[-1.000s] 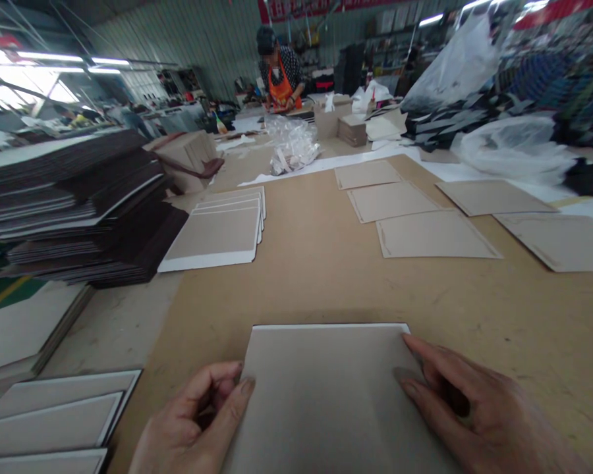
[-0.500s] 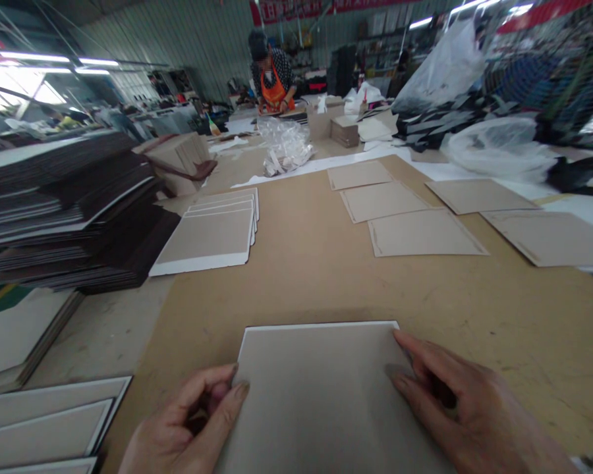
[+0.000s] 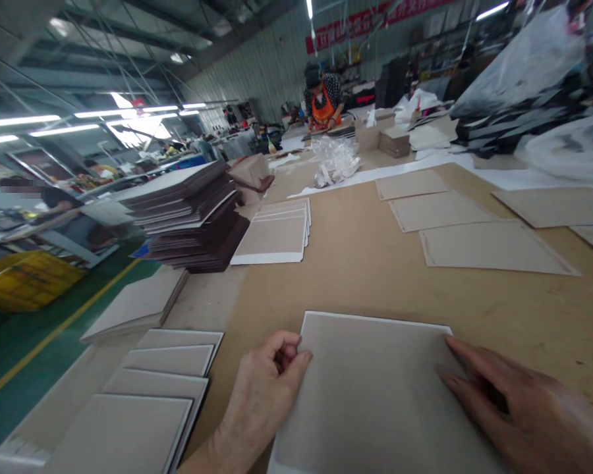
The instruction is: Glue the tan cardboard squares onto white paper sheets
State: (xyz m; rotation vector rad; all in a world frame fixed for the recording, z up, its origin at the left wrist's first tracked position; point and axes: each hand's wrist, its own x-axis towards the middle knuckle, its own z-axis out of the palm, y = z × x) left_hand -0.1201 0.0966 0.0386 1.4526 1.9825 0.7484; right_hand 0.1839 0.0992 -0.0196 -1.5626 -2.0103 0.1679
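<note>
While the grey board (image 3: 370, 395) is held at the near side of the brown tabletop (image 3: 346, 286), its left edge is pinched by the left hand (image 3: 261, 385), its right edge gripped near the far corner by the right hand (image 3: 528, 401). Side edges are pointed forward; near end is cut off, so long axis can't be told.

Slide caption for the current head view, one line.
Left hand and right hand touching opposite side edges of a white-edged board, with brown work surface and dark stack beyond.
</note>
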